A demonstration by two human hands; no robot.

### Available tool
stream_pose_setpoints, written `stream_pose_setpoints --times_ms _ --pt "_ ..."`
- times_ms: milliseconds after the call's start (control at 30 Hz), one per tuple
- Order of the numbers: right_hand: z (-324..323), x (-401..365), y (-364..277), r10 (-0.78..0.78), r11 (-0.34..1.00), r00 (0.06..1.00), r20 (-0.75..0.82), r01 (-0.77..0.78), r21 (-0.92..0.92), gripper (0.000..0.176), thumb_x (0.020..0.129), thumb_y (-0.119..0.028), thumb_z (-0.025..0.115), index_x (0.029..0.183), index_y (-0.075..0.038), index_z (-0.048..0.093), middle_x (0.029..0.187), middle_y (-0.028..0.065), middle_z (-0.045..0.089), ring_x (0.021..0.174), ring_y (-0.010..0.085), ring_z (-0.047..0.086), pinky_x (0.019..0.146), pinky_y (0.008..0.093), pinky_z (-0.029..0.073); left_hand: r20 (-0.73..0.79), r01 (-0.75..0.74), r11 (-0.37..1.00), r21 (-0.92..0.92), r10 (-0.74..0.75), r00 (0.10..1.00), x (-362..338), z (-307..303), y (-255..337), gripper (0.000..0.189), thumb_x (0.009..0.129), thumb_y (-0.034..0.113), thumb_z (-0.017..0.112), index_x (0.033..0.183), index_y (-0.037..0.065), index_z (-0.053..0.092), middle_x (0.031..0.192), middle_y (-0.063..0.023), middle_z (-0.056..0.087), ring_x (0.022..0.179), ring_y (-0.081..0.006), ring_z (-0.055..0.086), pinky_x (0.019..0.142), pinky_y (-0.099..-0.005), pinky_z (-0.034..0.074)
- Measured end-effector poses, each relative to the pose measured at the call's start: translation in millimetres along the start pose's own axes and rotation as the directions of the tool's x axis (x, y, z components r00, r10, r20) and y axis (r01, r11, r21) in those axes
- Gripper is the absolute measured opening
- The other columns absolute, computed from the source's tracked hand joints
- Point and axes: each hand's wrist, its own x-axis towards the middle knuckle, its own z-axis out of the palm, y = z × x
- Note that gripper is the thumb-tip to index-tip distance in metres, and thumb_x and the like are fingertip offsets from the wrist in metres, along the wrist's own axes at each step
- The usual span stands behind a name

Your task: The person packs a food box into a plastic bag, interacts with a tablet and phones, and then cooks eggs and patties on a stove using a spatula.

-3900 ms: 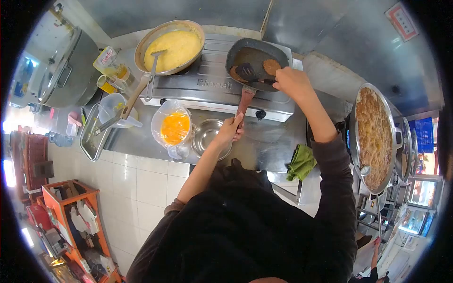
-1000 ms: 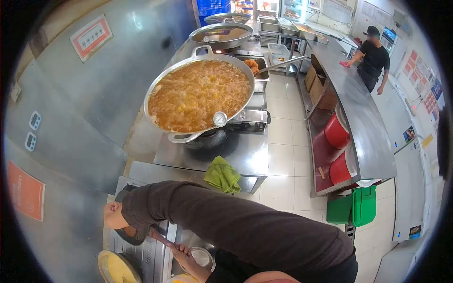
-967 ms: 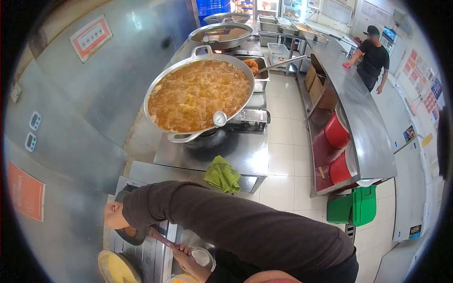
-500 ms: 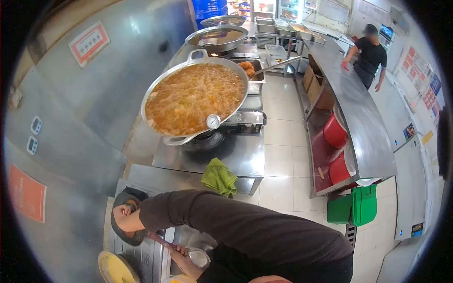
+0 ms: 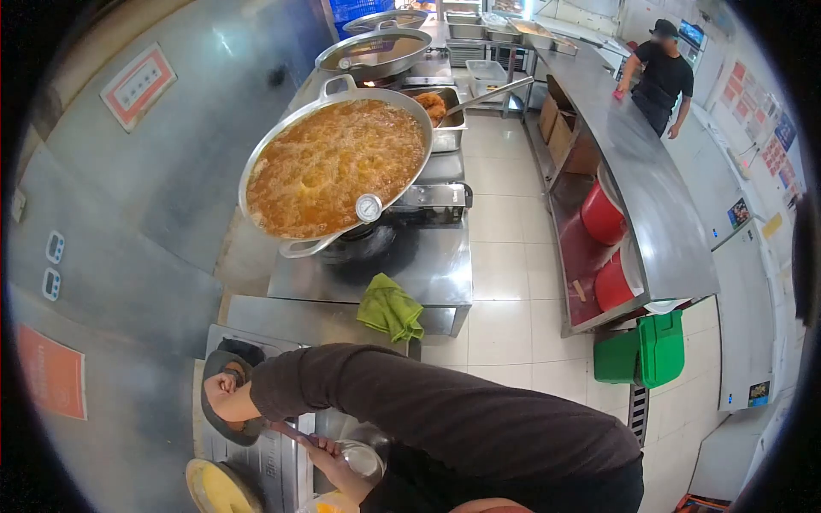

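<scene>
My right hand [image 5: 224,398] rests at the rim of a dark frying pan [image 5: 214,415] at the lower left, fingers bent over a brown patty [image 5: 233,373]. I cannot tell whether it grips the patty. My dark sleeve [image 5: 410,402] stretches across the bottom of the view. My left hand [image 5: 329,451] is closed around the reddish-brown handle of a spatula [image 5: 291,433] that reaches toward the pan. A small steel bowl [image 5: 361,460] sits right beside this hand.
A wide wok of bubbling oil [image 5: 333,162] with a dial thermometer [image 5: 369,207] sits on a burner ahead. A green cloth [image 5: 389,309] lies below it. A bowl of yellow batter [image 5: 218,489] is at the bottom left. Another person [image 5: 658,73] stands at the long steel counter [image 5: 650,222].
The view has swung from the stove toward the wok and aisle. In the last second my right hand slid a little further over the pan; the other person moved along the counter.
</scene>
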Motion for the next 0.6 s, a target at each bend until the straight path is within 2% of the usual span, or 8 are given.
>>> stream_pose_setpoints --times_ms 67,133,200,433,600 --pt "-1.1 -0.3 1.2 0.003 1.0 1.0 -0.013 -0.003 0.009 0.019 0.071 -0.021 0.062 0.062 -0.015 0.046 0.053 -0.0042 0.035 0.045 0.0122 0.033 0.043 0.0247 0.029 -0.027 0.067 0.997 -0.03 -0.068 0.997 2.5 1.5 -0.4 0.04 0.087 0.049 0.053 0.084 0.01 0.045 0.054 0.0044 0.029 0.042 -0.0074 0.025 0.036 -0.0219 0.02" --pt "1.4 -2.4 -0.6 0.004 1.0 1.0 -0.02 -0.004 0.019 0.018 0.071 -0.021 0.062 0.064 -0.014 0.047 0.055 -0.0033 0.037 0.048 0.0133 0.035 0.045 0.0257 0.031 -0.067 0.075 0.997 -0.023 -0.076 0.995 5.7 1.3 -1.4 0.039 0.088 0.048 0.052 0.084 0.01 0.045 0.053 0.0042 0.029 0.042 -0.0074 0.024 0.036 -0.022 0.019" --pt "3.2 -5.9 -5.3 -0.005 1.0 0.999 -0.039 0.006 0.02 0.016 0.071 -0.022 0.062 0.067 -0.014 0.049 0.058 -0.0025 0.039 0.051 0.0144 0.037 0.047 0.0266 0.032 -0.017 0.048 0.998 -0.046 -0.049 0.999 7.4 -3.6 -4.0 0.039 0.088 0.048 0.051 0.082 0.01 0.045 0.053 0.0039 0.029 0.041 -0.0073 0.024 0.035 -0.0221 0.019" --pt "7.0 -16.1 -9.7 0.002 0.996 0.997 -0.072 0.004 0.084 0.014 0.072 -0.023 0.063 0.075 -0.012 0.054 0.067 0.0005 0.047 0.061 0.0182 0.044 0.053 0.0298 0.037 0.005 0.036 0.999 -0.022 -0.036 0.999 5.8 -4.9 -3.4 0.038 0.088 0.048 0.051 0.081 0.011 0.046 0.053 0.0036 0.031 0.04 -0.007 0.024 0.034 -0.0216 0.018" --pt "19.1 -24.4 -17.0 -0.003 0.989 0.997 -0.083 0.015 0.149 0.016 0.073 -0.024 0.064 0.081 -0.011 0.057 0.073 0.0027 0.052 0.068 0.0209 0.049 0.057 0.0321 0.041 -0.014 0.046 0.999 -0.003 -0.047 0.999 8.4 -4.6 -3.7 0.038 0.088 0.048 0.051 0.086 0.01 0.048 0.053 0.0045 0.032 0.04 -0.0059 0.025 0.033 -0.0209 0.02"
